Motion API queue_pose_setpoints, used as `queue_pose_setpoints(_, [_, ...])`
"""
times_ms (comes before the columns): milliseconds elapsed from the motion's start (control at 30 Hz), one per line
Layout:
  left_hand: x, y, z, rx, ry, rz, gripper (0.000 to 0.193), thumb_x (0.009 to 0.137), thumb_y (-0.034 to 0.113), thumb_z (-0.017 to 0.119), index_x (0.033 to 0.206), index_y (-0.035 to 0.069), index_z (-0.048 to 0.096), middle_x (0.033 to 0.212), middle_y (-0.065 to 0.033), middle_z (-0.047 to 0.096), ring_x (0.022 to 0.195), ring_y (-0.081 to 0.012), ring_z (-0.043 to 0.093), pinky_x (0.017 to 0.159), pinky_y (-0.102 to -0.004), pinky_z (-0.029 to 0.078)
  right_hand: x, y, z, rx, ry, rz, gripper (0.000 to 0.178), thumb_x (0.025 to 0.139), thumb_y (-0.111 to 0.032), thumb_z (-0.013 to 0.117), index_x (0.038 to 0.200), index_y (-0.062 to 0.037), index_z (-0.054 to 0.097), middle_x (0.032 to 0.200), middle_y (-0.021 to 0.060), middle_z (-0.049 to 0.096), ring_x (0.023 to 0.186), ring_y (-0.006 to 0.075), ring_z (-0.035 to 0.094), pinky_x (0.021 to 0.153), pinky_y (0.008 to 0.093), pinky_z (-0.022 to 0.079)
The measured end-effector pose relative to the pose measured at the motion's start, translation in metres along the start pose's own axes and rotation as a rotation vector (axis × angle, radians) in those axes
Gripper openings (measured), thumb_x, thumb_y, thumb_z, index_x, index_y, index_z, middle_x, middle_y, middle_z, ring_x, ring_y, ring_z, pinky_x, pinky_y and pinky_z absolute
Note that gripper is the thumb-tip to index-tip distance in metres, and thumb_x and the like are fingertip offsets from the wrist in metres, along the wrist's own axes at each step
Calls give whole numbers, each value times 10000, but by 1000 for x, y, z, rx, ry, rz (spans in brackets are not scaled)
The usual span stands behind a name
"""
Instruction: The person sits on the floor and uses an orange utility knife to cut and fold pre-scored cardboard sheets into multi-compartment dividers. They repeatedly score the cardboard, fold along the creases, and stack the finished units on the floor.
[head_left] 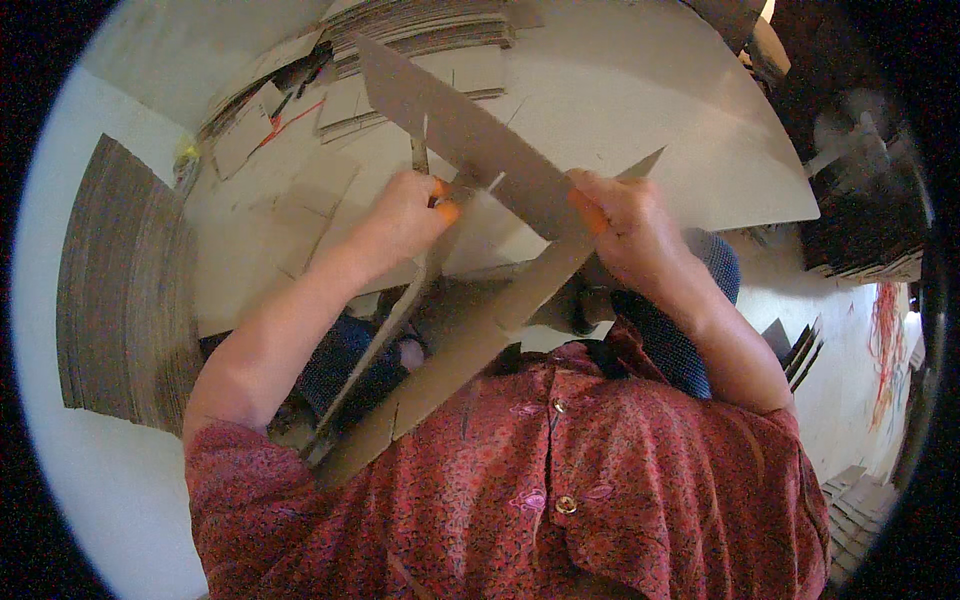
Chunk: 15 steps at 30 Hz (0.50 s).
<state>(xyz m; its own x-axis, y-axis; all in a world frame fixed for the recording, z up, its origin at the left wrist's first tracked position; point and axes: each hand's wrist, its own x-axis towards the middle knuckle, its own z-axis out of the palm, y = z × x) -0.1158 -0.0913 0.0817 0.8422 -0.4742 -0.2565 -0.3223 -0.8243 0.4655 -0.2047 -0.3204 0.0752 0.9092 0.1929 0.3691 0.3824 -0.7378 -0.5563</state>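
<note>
My left hand [400, 222], with orange covers on its fingertips, is closed on a narrow slotted cardboard strip [370, 360] seen nearly edge-on, which slants down toward my body. My right hand [632, 222], also with orange on its fingers, pinches the place where a wide cardboard strip [465, 130] meets a long diagonal cardboard strip [500, 320]. Light slots show in the wide strip. From my right hand the diagonal strip runs down to the lower left, against my red patterned shirt. Whether the strips are joined at my left hand cannot be told.
A pale table [650, 90] lies beneath my hands. At its far side are stacked cardboard sheets [430, 35] and a pen-like red item [290, 125]. Another tall cardboard stack [125, 290] stands at the left. Red strings [885, 340] hang beside dark stacked sheets [865, 230] at the right.
</note>
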Motion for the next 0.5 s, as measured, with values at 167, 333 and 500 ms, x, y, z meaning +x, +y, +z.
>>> queue_pose_setpoints(167, [-6,3,13,-352,-56,105,201,797,186,595,923,32,627,699,-41,606,639,-84,518,578,-278,421,5,9,18,-45,-160,4,161,790,-62,514,914,31,557,694,243,539,638,408,529,562,401,431])
queue_pose_setpoints(333, [3,-54,3,-353,169,145,393,807,341,587,994,-5,593,829,-155,603,743,-218,570,661,-319,449,17,12,8,-24,-194,188,355,798,-49,494,1152,-57,468,703,242,550,667,401,538,605,429,418])
queue_pose_setpoints(500, [-5,-257,20,462,570,-105,546,790,397,578,1082,-59,503,1016,-237,553,957,-354,522,829,-392,420,37,3,13,-186,-363,104,594,806,-46,491,1341,-107,239,700,265,554,676,422,544,643,464,428])
